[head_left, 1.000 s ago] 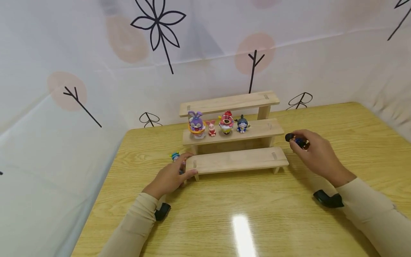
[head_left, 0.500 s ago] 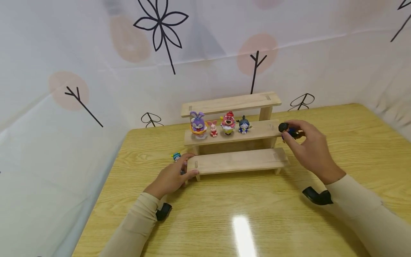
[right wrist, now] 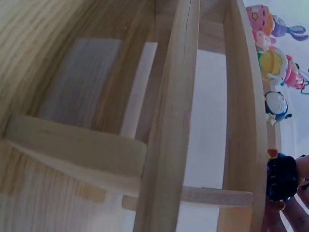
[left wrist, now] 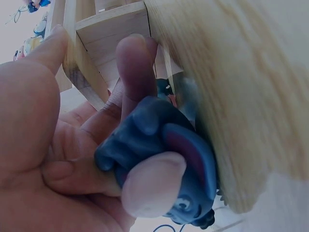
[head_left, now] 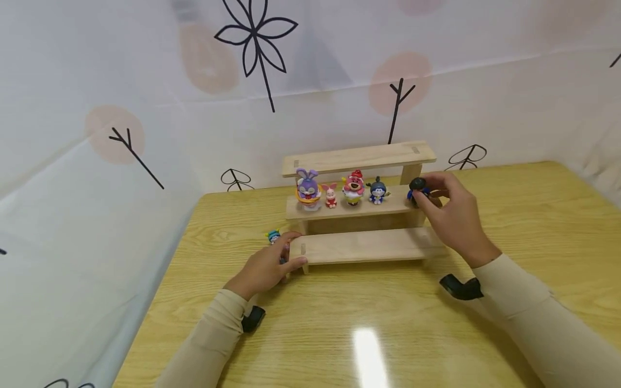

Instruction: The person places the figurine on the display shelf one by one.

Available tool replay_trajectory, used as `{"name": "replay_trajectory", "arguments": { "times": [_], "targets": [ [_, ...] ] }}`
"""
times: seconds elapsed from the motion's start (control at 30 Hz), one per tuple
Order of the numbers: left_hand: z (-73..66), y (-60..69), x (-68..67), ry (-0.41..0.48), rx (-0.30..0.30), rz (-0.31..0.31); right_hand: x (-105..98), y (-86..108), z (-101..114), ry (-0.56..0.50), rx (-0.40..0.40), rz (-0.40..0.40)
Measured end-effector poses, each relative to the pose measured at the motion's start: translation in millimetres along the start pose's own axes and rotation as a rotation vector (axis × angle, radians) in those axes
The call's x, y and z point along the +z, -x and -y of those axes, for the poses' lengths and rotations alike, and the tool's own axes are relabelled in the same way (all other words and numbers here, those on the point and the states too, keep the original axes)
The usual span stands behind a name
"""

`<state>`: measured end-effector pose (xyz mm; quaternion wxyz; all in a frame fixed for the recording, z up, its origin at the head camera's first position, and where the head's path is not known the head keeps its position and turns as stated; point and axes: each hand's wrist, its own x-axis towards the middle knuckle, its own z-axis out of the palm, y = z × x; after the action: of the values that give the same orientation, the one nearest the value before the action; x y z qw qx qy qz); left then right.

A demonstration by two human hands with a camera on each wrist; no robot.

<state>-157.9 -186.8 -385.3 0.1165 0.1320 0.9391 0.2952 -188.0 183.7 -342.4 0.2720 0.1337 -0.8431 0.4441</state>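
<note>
Over the table [head_left: 310,345], the right hand [head_left: 453,215] has just carried the dark-capped toy [head_left: 417,184], pinched, onto the middle shelf [head_left: 395,202] right of centre, seemingly extending the row [head_left: 352,188], while the left hand's [head_left: 264,269] curled fingers grip a blue toy [left wrist: 164,154] left of centre.

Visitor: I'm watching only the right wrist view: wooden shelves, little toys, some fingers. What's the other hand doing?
Observer: The left hand holds a blue figure beside the left end of the lowest shelf.
Visitor: Anything else near it?
Observer: Yes, a small figure in a teal hat shows just past that hand.
Visitor: And what's behind the shelves?
Observer: A pale backdrop, with a large black flower outline in the head view.
</note>
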Motion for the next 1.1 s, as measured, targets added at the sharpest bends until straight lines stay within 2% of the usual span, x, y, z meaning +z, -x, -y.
{"name": "replay_trajectory", "arguments": {
  "times": [0.13,0.6,0.8,0.97,1.1],
  "targets": [
    [-0.4,-0.7,0.6,-0.010,0.002,-0.003,5,-4.0,0,0.012,0.028,0.009],
    [-1.1,0.5,-0.4,-0.010,-0.002,0.002,15,-9.6,-14,0.009,0.027,0.009],
    [-0.4,-0.3,0.3,-0.017,-0.003,0.000,15,-9.1,-14,0.010,0.029,0.008],
    [0.2,-0.5,0.7,-0.013,-0.004,0.005,12,-6.6,-13,-0.031,0.058,0.029],
    [0.2,-0.3,0.4,-0.023,0.000,0.001,7,-2.8,-13,-0.062,0.066,-0.027]
  ]
}}
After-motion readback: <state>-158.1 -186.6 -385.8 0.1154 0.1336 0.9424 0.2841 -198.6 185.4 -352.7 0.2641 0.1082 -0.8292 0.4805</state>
